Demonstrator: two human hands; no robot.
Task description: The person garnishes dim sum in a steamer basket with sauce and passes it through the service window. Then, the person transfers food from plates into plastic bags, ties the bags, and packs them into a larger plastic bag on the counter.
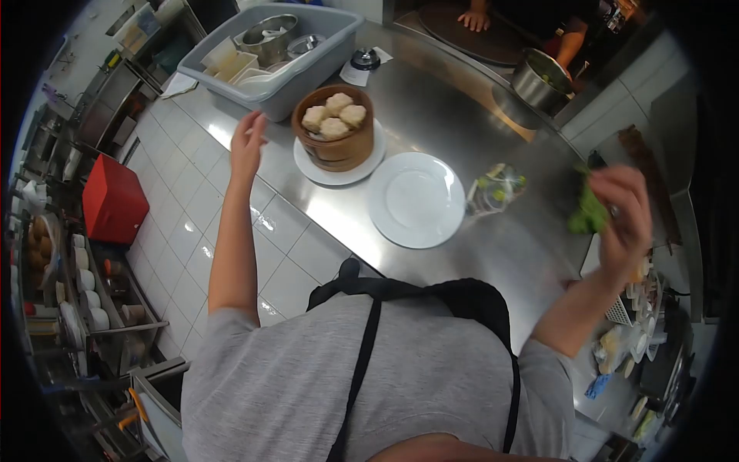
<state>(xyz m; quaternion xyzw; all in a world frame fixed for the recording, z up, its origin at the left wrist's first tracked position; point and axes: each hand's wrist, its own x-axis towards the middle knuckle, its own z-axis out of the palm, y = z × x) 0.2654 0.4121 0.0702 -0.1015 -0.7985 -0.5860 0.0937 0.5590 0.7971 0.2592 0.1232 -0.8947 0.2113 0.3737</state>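
Over at the right side of the steel table, I have the right hand raised with its fingers closed on some leafy greens; both are blurred, so I can't name the leaf. The greens hang below the fingers, near the table's right end and well apart from the plates. My left hand is out on the other side — fingers loosely spread and a little bent, nothing in its grasp that I can see. It is just beside the bamboo steamer and near the corner of the grey tub.

The steamer stands upright on a white plate, with four pale dumplings showing at its top. Just to the right, nearer the apron, I see a second white plate, its face bare. To the right of that plate sits something clear with green and white in it — too blurred for me to tell whether it's a bag or a glass.

The tub holds a metal pot and pale containers. Beside it, a call bell rests on a paper slip. Across the table, another person's hand lies on a dark round surface, near a second metal pot.
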